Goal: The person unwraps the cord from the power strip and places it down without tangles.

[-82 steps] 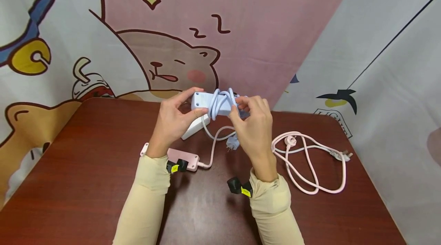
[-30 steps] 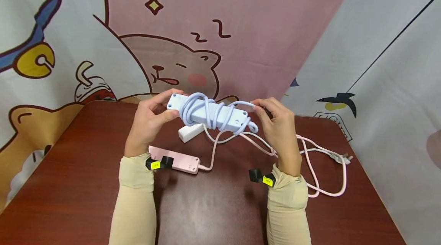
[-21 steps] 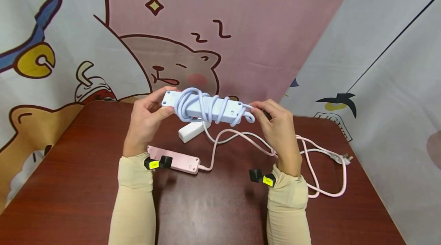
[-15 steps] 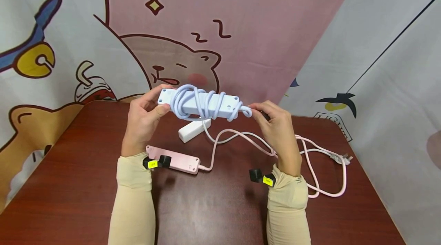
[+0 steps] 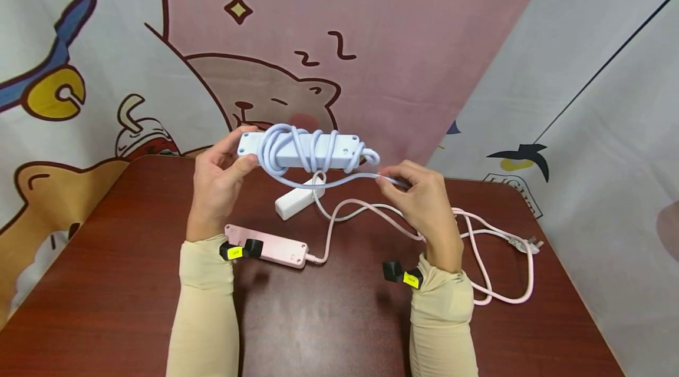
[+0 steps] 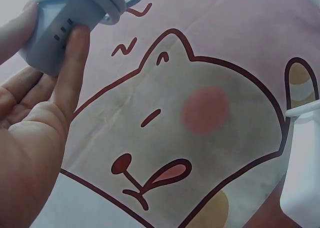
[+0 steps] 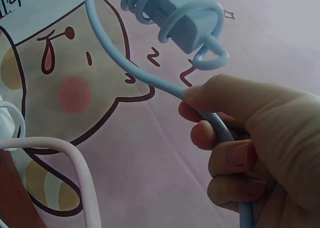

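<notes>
Pale-blue power strip hangs above the desk, one end pinched in the left hand; the right hand grips its cord. Hard tugging could tangle loose coils.

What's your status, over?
Left hand grips blue power strip; right hand holds its cord. Cord partly wound round strip. Pink strip on table, not blocking.
</notes>
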Demonstrator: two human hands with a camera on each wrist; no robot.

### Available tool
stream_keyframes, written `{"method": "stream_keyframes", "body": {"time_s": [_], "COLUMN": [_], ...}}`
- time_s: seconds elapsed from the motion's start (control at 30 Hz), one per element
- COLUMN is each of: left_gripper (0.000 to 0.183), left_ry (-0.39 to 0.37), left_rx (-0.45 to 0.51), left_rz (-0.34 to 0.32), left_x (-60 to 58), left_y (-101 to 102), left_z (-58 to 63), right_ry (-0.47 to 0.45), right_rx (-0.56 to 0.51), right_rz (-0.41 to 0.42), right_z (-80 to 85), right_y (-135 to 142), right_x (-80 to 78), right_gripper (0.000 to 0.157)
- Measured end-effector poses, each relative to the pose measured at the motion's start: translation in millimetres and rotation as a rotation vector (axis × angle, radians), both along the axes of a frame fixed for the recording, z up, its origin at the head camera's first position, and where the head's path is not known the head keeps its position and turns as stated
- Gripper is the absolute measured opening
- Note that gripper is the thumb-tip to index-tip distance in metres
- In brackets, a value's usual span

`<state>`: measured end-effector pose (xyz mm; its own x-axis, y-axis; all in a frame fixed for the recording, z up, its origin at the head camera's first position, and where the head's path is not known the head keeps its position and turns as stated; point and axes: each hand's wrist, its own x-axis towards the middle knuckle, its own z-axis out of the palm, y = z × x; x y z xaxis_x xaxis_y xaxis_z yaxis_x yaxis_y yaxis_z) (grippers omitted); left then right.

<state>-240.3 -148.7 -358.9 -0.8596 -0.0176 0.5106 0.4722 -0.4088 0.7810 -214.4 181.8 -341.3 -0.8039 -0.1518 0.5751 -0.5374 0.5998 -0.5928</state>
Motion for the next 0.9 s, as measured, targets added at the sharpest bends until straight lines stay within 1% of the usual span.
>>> {"method": "stream_keyframes", "body": {"time_s": [0.13, 0.27, 0.3, 0.43, 0.53, 0.67, 0.9], "left_gripper": [0.041, 0.042, 0.042, 0.044, 0.046, 0.046, 0.044], "left_ry": [-0.013, -0.032, -0.039, -0.067, -0.082, -0.091, -0.099], "left_rx": [0.015, 0.005, -0.004, -0.093, -0.148, -0.166, -0.172], "left_rz": [0.016, 0.059, 0.074, 0.168, 0.221, 0.243, 0.259], "left_x": [-0.5, -1.2, -1.2, -1.0, -1.2, -1.5, -1.9], "left_y": [-0.2, 0.0, 0.0, -0.7, -1.3, -1.6, -2.3], "left_z": [-0.6, -1.0, -1.0, -0.9, -1.0, -1.3, -1.8], "right_ry": [-0.017, -0.029, -0.030, -0.039, -0.047, -0.030, 0.059], "right_rx": [0.015, 0.027, 0.029, 0.048, 0.064, 0.084, 0.081], "right_rz": [0.016, 0.029, 0.032, 0.038, 0.046, 0.060, 0.072], "right_z": [0.1, -0.4, -0.6, -0.7, 0.4, 1.3, 3.7], "right_y": [0.0, 0.6, 0.8, 1.4, 1.2, 0.7, 1.4], "right_x": [0.7, 1.8, 2.0, 3.2, 4.1, 4.7, 6.3], "right_gripper": [0.003, 0.006, 0.007, 0.008, 0.007, 0.008, 0.008]}}
